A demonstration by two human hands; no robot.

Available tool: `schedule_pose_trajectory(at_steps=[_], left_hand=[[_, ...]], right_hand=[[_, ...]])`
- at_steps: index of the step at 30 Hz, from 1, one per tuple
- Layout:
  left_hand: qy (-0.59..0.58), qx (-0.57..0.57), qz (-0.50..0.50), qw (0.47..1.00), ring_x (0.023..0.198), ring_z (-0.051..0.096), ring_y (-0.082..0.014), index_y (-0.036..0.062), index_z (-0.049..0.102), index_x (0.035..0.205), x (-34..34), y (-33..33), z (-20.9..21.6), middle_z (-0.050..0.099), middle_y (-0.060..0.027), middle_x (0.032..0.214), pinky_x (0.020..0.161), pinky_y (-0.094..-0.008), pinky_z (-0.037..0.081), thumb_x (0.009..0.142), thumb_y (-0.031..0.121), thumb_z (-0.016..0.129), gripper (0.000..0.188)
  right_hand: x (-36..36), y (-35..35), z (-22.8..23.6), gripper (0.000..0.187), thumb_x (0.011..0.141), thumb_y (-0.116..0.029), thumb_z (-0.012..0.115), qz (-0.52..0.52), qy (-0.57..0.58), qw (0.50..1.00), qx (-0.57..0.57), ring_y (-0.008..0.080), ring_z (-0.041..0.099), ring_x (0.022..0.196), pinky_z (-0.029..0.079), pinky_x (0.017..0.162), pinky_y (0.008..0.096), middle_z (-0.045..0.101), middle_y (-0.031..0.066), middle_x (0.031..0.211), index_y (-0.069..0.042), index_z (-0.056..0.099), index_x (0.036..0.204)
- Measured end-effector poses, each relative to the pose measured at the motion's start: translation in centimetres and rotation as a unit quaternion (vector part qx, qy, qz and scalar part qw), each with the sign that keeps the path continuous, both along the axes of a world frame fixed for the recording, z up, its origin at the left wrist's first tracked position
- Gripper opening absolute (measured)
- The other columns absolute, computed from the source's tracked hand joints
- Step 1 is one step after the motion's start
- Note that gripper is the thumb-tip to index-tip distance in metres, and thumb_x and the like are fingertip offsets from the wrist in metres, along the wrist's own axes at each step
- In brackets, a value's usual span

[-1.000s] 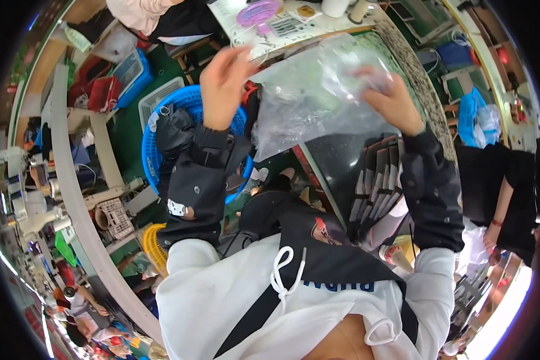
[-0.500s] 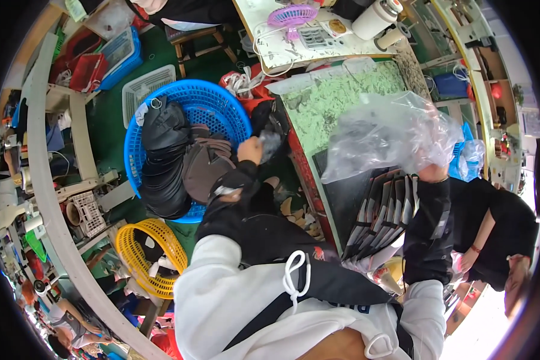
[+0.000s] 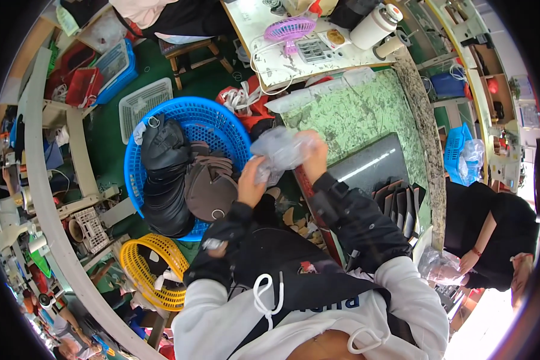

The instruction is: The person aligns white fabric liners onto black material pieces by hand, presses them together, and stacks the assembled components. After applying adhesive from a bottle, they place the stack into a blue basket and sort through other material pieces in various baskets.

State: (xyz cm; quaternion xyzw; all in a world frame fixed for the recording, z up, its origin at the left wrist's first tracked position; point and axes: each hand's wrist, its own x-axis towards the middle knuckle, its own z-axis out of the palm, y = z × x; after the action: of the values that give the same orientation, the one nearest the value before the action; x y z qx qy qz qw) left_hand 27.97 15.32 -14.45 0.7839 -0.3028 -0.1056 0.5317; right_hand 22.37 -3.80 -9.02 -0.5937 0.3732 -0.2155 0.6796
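Observation:
Between my two hands is a crumpled clear plastic bag (image 3: 284, 149), bunched up beside the near left edge of the green-topped table (image 3: 348, 111). My left hand (image 3: 251, 182) has its fingers closed on the bag's lower left side. The upper right side is gripped by my right hand (image 3: 315, 157), its fingers partly hidden by the plastic. Just left of my left hand, a big blue basket (image 3: 222, 117) holds stacked black pieces (image 3: 165, 180) and dark brown flat pieces (image 3: 210, 191).
A dark slab (image 3: 372, 165) lies on the table, with a row of black, pale-edged pieces (image 3: 399, 204) near my right sleeve. A yellow basket (image 3: 144, 270) stands at lower left. Another person (image 3: 483, 225) at the right holds clear plastic. A purple fan (image 3: 289, 30) stands on the far desk.
My right hand has swung left from over the table, bringing the spread-out bag in to my left hand. The bag is now bunched up, uncovering the dark slab.

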Motion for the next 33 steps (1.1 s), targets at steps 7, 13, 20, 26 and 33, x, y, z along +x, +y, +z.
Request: schedule_pose_trajectory(at_steps=[7,13,20,26,33], left_hand=[[0.000,0.329,-0.158,0.931,0.110,0.054,-0.0354,0.0047,0.060,0.110,4.9,-1.3,-9.9,0.059,-0.0169,0.112,0.094,-0.0441,0.044,0.077,0.007,0.060,0.033],[0.357,-0.174,0.147,0.906,0.096,0.059,-0.0200,0.0013,0.058,0.111,7.7,1.9,1.4,0.063,-0.0116,0.107,0.085,-0.0342,0.048,0.090,0.017,0.059,0.027],[0.372,-0.334,0.037,0.865,0.098,0.057,-0.0182,0.0005,0.050,0.120,5.0,-6.5,14.5,0.059,-0.0105,0.108,0.082,-0.0286,0.047,0.098,0.019,0.050,0.029],[0.255,-0.193,-0.140,0.937,0.086,0.058,-0.0152,0.0036,0.054,0.115,1.3,-16.7,17.4,0.060,-0.0053,0.094,0.074,-0.0295,0.049,0.099,0.028,0.047,0.030],[0.442,-0.237,-0.293,0.814,0.062,0.045,-0.0033,0.0058,0.058,0.107,-11.4,-28.0,26.1,0.048,0.0049,0.069,0.057,-0.0198,0.039,0.099,0.034,0.049,0.031]], right_hand=[[1.3,3.5,-4.9,0.022,0.082,-0.013,0.056,0.438,0.181,0.660,-0.582,0.0241,0.056,0.104,0.046,0.081,0.0356,0.060,0.0081,0.105,-0.006,0.064,0.101],[6.6,-0.1,-7.0,0.027,0.084,-0.022,0.059,0.628,0.359,0.522,-0.453,0.0264,0.056,0.107,0.045,0.084,0.0396,0.064,0.0101,0.108,-0.006,0.067,0.104],[1.6,-2.5,9.8,0.036,0.085,-0.019,0.066,0.404,-0.123,0.896,0.142,0.0223,0.063,0.095,0.050,0.079,0.0347,0.066,0.0122,0.103,-0.001,0.058,0.115],[-12.4,-8.8,18.5,0.028,0.089,-0.020,0.062,-0.010,-0.099,0.994,0.043,0.0107,0.062,0.073,0.049,0.062,0.0239,0.067,0.0054,0.090,-0.002,0.059,0.111],[-33.7,-10.0,22.2,0.022,0.091,-0.019,0.060,-0.345,-0.196,0.917,0.044,0.0063,0.059,0.070,0.048,0.060,0.0216,0.064,0.0020,0.086,-0.007,0.058,0.108]])
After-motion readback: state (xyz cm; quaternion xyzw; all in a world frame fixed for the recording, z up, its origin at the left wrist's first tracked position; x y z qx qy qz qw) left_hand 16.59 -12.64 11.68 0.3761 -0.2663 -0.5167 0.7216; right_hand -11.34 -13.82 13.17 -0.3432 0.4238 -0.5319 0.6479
